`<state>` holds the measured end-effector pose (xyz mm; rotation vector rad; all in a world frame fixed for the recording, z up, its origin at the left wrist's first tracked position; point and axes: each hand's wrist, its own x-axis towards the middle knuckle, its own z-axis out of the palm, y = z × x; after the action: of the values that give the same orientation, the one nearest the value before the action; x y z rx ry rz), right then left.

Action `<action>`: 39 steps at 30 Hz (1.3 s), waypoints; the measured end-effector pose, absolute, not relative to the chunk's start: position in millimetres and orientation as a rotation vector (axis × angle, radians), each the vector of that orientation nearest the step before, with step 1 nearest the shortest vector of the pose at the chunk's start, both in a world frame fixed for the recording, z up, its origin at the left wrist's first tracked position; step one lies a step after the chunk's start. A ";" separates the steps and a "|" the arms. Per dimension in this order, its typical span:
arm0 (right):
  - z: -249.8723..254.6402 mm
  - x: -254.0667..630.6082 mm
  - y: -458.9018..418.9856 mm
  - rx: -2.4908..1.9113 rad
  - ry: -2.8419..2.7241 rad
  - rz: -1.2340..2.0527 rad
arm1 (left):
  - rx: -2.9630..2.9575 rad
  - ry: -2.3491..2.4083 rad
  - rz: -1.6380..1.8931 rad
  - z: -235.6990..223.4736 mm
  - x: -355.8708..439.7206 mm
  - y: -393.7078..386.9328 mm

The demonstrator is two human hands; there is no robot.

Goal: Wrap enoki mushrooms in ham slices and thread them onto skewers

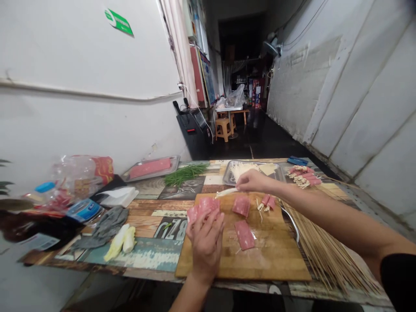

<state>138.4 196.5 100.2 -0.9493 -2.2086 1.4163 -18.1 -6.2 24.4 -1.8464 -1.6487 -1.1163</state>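
My right hand point(252, 180) reaches across to the far edge of the wooden cutting board point(269, 260). Its fingers are closed on a thin bundle of enoki mushrooms point(226, 192). At the board's left side, my left hand point(207, 238) lies with fingers stretched out over a stack of thin meat slices point(208, 203), touching it. Right of that stack sits a second pile of meat slices point(241, 205). One single meat slice point(245, 235) lies flat nearer to me. Small meat rolls around enoki point(267, 202) rest at the board's right far corner.
Behind the board stands a metal tray point(227, 177) of enoki. Bamboo skewers point(325, 249) spread at right, below finished meat rolls point(303, 177). Leftward are green chives point(186, 174), a meat tray point(177, 162), cabbage leaves point(121, 242), a grey cloth point(108, 225) and a dark bottle point(35, 229).
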 end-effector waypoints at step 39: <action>49.1 126.3 301.6 -0.913 -2.599 -0.025 | -1.956 -2.048 -1.354 58.9 -58.0 87.0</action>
<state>126.3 301.6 49.1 -0.9127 -2.5994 -0.0246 -58.0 87.0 58.9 -1.9555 -2.0479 -1.3538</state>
